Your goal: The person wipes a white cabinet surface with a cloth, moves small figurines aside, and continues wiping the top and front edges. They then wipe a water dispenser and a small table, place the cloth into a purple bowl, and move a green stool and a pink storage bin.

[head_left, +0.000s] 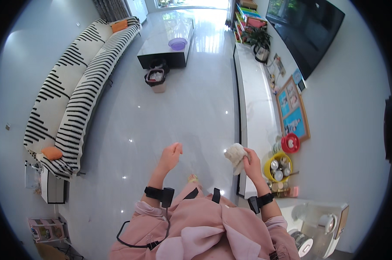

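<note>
In my right hand (253, 164) is a bunched white cloth (236, 156), pinched between thumb and fingers. It hangs in the air beside the front edge of the long white TV cabinet (256, 94). My left hand (171, 157) is raised over the floor with its fingers curled in, and no object shows in it. Both forearms wear black straps with small boxes; a cable runs from the left box (167, 197). Below my hands one foot (192, 178) in a sandal is visible.
A striped sofa (75, 81) lines the left wall. Ahead, a waste bin (157, 83) stands before a coffee table (170, 29) bearing a purple basin (177, 44). A yellow bucket of cans (268, 169), a red-lidded container (290, 143), a picture frame (307, 130) and a kettle (262, 53) crowd the cabinet.
</note>
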`<state>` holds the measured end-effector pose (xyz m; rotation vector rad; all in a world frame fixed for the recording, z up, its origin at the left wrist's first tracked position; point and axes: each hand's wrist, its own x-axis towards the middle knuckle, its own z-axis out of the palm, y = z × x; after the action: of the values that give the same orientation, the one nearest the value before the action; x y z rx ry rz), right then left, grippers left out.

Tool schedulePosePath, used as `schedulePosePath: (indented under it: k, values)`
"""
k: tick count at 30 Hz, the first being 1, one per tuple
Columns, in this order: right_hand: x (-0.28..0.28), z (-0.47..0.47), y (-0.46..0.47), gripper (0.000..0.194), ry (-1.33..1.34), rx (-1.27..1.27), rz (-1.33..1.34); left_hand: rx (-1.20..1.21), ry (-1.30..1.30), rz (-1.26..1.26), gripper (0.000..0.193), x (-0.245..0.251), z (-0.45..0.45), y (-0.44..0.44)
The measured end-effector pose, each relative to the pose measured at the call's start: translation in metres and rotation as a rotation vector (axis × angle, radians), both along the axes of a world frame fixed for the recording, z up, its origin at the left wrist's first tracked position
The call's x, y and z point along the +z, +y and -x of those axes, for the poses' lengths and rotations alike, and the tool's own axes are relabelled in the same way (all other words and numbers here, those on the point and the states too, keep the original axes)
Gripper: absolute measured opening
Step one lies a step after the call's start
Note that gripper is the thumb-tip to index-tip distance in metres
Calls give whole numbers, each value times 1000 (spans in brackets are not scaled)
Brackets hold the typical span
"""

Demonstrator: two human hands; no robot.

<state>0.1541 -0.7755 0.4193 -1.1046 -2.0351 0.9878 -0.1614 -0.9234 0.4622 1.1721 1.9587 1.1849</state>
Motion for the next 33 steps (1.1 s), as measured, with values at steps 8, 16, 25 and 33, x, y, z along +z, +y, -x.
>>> schedulePosePath:
  k: [8,16,25,33]
  values:
    - [13,113,119,30,81,-150,29,-27,-28,3,30,10,138,98]
    - [-8,215,286,30,85,-145,22,98,-21,-57,41,-15,247,226]
    - [0,415,519,28,157,28,72,400,-2,61,49,13,376,354]
    - [-19,648,636,30,230,187,154,513,-128,20,45,-19,530,442]
